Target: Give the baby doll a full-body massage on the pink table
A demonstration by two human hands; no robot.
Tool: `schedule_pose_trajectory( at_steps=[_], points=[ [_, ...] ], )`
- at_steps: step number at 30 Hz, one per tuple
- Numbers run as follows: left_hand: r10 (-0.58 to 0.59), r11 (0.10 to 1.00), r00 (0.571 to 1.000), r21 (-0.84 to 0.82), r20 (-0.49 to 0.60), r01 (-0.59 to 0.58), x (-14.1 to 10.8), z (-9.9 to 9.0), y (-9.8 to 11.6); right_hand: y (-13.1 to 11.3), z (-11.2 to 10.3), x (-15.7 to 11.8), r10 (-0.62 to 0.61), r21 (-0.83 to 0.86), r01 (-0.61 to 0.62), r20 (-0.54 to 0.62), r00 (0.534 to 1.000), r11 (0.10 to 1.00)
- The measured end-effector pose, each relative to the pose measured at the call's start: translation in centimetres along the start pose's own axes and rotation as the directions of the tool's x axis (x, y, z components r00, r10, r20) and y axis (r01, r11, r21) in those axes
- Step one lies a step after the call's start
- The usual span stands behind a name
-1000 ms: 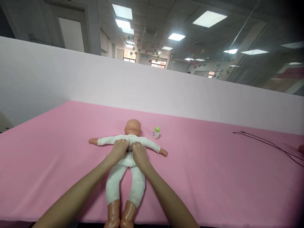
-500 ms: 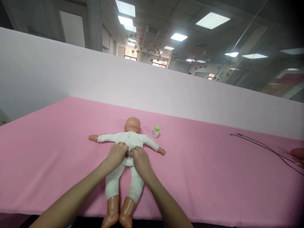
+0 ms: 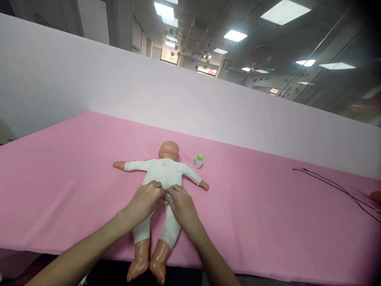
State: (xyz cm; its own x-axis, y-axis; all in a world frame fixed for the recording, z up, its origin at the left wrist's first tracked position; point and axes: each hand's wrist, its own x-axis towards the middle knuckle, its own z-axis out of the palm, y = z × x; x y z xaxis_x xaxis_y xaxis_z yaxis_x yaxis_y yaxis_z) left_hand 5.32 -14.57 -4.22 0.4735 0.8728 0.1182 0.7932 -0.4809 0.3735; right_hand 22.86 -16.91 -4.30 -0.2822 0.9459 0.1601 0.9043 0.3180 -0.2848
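While hand-held at waist, baby doll points head-away.

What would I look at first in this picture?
You'd first spot the baby doll in a white suit, arms spread, in the middle of the pink cloth. The left hand and right hand rest on its tummy area. Just beyond its arm stands a little green-capped bottle.

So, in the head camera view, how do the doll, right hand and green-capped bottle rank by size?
Largest first: the doll, the right hand, the green-capped bottle; the hand is nearer the camera, so its lead is unsure.
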Motion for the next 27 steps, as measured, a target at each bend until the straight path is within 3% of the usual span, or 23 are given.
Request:
schedule_pose_trajectory(
  at_steps=[4,8,12,14,16,18,20,27],
  points=[
    [-0.075,0.995,0.994,0.068,0.079,0.069,1.0,1.7,1.6,-0.8,1.6,0.6,0.048,-0.163,-0.037,0.063,0.997,0.986],
    [-0.058,0.996,0.992,0.08,0.11,0.049,2.0,1.7,1.2,-0.7,2.1,1.0,0.069,-0.207,-0.054,0.066,0.995,0.977],
    [0.075,0.997,0.993,-0.04,0.087,-0.072,3.4,-1.1,-1.5,1.0,-0.5,1.9,-0.005,0.047,-0.002,0.16,0.987,0.999],
    [0.059,0.997,0.998,-0.059,0.008,-0.058,5.2,-2.6,-2.7,2.1,-2.1,3.7,-0.027,0.2,-0.011,0.188,0.982,0.98],
    [-0.02,1.0,0.993,-0.012,-0.114,0.019,7.3,-3.4,-3.3,3.0,-3.1,6.2,0.004,0.255,-0.028,0.092,0.996,0.967],
    [-0.102,0.992,0.979,0.05,-0.176,0.112,9.3,-3.3,-3.4,3.6,-3.2,8.8,0.059,0.209,-0.04,-0.085,0.995,0.977],
    [-0.158,0.981,0.974,0.086,-0.162,0.174,10.8,-2.5,-3.3,3.8,-2.5,10.8,0.105,0.106,-0.088,-0.168,0.98,0.991],
    [-0.261,0.961,0.958,0.06,-0.123,0.27,11.8,1.0,-3.2,3.1,1.3,12.0,0.208,-0.279,-0.227,-0.096,0.973,0.933]
  ],
)
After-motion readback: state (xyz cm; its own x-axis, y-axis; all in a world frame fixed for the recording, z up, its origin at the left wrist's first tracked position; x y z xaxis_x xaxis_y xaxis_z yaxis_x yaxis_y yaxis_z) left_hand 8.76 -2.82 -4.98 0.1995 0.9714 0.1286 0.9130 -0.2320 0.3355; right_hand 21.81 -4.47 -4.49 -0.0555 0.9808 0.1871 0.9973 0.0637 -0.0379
